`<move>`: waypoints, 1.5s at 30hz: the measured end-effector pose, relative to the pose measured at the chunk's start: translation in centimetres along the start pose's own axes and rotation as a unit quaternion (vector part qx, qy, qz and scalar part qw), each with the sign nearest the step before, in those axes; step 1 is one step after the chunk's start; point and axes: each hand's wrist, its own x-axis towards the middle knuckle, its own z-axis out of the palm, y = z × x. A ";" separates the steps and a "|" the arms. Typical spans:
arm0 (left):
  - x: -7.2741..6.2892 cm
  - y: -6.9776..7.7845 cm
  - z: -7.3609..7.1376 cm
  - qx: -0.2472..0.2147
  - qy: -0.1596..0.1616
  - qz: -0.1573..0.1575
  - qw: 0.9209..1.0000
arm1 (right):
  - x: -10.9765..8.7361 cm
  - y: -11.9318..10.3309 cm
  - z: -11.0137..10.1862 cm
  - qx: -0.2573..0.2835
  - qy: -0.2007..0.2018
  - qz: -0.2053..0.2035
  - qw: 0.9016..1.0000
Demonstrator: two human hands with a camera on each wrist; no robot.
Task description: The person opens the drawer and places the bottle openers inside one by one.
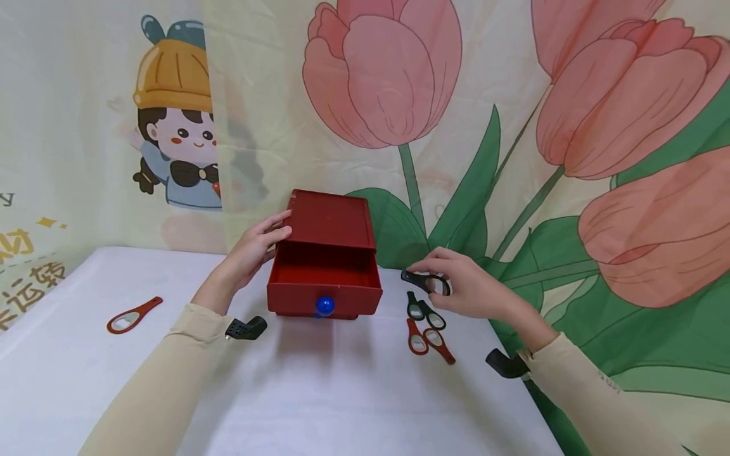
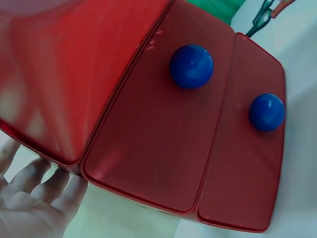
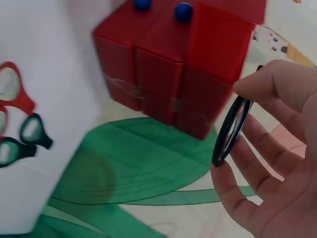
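A red chest of small drawers [image 1: 331, 218] stands on the table, its top drawer [image 1: 302, 299] pulled out with a blue knob [image 1: 325, 306] in front. In the left wrist view two lower drawers [image 2: 148, 144] are closed. My left hand [image 1: 246, 256] rests its fingers against the chest's left side; the thumb is hidden in the left wrist view. Right of the drawer, my right hand [image 1: 467, 285] pinches a black magnifying glass [image 1: 415, 278] between thumb and fingers, raised off the table. The right wrist view shows this magnifying glass [image 3: 224, 131] nearly edge-on.
Near the right table edge lie dark green magnifying glasses [image 1: 414, 308] and red magnifying glasses [image 1: 438, 345] in a cluster. Another red magnifying glass [image 1: 149, 306] lies alone at the left. Behind the table hangs a printed cloth [image 1: 262, 126] with tulips.
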 end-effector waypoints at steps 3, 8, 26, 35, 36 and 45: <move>-0.1 0.0 -0.1 -0.002 -0.001 -0.001 1.000 | 1.8 -0.7 -0.9 -0.012 -0.010 -0.012 1.000; -0.1 -0.2 -0.2 -0.004 0.000 0.002 1.000 | 4.6 -1.9 -1.7 -0.009 -0.036 -0.026 0.999; 0.2 -0.2 -0.4 -0.005 -0.002 0.000 1.000 | 11.5 -4.2 0.6 0.018 -0.106 -0.061 0.992; 0.1 -0.3 -0.3 -0.001 -0.004 0.001 1.000 | 13.5 -4.6 2.3 0.018 -0.125 -0.051 0.991; 0.0 -0.3 -0.3 -0.001 -0.005 0.001 1.000 | 13.7 -4.7 2.5 0.019 -0.126 -0.052 0.990; 0.0 -0.1 -0.1 0.005 -0.010 0.001 1.000 | 15.0 -5.6 4.1 0.030 -0.154 -0.065 0.986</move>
